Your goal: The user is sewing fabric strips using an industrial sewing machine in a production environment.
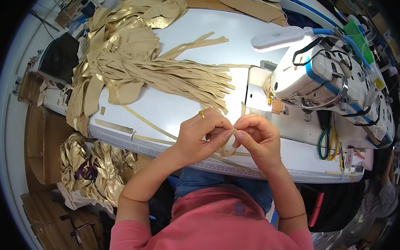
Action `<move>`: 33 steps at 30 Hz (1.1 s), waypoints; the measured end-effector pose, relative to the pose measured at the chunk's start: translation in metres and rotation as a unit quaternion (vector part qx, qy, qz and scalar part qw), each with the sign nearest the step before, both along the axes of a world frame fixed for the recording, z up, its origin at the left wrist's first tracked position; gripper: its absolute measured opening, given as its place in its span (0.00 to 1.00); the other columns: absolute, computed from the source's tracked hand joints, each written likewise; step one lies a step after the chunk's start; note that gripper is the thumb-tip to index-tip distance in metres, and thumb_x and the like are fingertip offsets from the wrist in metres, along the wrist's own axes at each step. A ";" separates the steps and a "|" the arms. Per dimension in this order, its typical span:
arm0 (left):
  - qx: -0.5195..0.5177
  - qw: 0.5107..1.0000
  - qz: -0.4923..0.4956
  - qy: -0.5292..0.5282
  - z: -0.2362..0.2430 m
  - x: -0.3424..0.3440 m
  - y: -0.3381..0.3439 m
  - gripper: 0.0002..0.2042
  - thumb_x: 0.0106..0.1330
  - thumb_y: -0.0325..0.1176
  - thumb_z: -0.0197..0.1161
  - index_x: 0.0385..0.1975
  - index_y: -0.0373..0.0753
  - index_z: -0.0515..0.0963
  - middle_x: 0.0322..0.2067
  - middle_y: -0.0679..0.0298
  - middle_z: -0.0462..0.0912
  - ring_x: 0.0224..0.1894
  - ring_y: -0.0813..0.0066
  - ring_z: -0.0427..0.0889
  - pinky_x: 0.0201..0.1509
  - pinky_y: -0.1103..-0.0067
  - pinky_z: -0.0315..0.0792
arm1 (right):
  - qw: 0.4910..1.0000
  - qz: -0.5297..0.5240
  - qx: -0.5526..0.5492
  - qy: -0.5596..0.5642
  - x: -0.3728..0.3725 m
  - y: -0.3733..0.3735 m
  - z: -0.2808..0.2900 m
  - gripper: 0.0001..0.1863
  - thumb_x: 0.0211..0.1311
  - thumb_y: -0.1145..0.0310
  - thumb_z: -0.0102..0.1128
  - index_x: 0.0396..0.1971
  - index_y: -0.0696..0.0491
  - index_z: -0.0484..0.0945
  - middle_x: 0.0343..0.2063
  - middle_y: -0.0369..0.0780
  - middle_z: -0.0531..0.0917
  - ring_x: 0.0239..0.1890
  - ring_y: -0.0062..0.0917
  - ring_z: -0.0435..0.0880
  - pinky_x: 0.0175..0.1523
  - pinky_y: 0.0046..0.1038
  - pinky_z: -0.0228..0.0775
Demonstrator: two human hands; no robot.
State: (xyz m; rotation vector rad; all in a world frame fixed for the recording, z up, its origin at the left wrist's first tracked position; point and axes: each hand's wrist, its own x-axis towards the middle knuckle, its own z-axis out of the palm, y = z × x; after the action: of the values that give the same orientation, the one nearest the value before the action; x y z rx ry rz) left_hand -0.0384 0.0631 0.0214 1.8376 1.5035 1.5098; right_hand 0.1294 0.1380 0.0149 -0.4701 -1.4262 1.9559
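Both hands meet over the front edge of the white table, fingertips together. My left hand (pixel 205 136), with a gold ring, pinches one end of a narrow beige fabric strip (pixel 226 149). My right hand (pixel 259 139) pinches the same strip from the other side, and part of it hangs in a loop below the fingers. Beyond the hands lies a bundle of long beige strips (pixel 188 80), their ends fanned toward the right. Larger beige and gold fabric pieces (pixel 128 39) are heaped at the far left.
A white sewing machine (pixel 318 76) stands to the right, a lamp (pixel 277 39) over it. Scissors with green and yellow handles (pixel 328 144) lie near its base. A measuring tape (pixel 132 140) runs along the table's front edge. Crumpled gold fabric (pixel 97 169) sits below at left.
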 end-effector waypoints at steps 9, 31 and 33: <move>-0.048 0.994 -0.025 -0.097 -0.006 0.001 -0.003 0.06 0.56 0.28 0.68 0.30 0.38 0.78 0.27 0.64 0.79 0.25 0.75 0.78 0.27 0.82 0.70 | 0.998 0.010 0.067 -0.004 0.003 0.002 0.004 0.06 0.60 0.79 0.58 0.37 0.62 0.74 0.36 0.41 0.75 0.32 0.20 0.78 0.37 0.20 0.74; -0.053 0.984 -0.052 -0.162 0.065 -0.050 -0.027 0.02 0.59 0.22 0.61 0.30 0.34 0.79 0.25 0.63 0.76 0.24 0.81 0.75 0.26 0.86 0.70 | 0.951 -0.066 0.286 -0.092 0.023 -0.014 0.017 0.04 0.58 0.81 0.57 0.33 0.60 0.74 0.32 0.42 0.78 0.29 0.21 0.78 0.35 0.20 0.71; -0.028 0.988 -0.096 -0.121 0.093 -0.068 -0.020 0.03 0.59 0.20 0.59 0.30 0.33 0.78 0.27 0.63 0.76 0.24 0.80 0.76 0.26 0.88 0.70 | 0.930 -0.049 0.336 -0.144 0.032 -0.014 0.015 0.05 0.55 0.82 0.59 0.31 0.58 0.75 0.30 0.42 0.79 0.29 0.24 0.79 0.35 0.22 0.71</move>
State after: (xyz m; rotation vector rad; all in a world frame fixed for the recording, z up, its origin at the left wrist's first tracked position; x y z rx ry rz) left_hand -0.1061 0.0431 0.1141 1.6462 1.2084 1.5198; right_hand 0.1616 0.1241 0.0301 -0.4980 -2.0894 1.2317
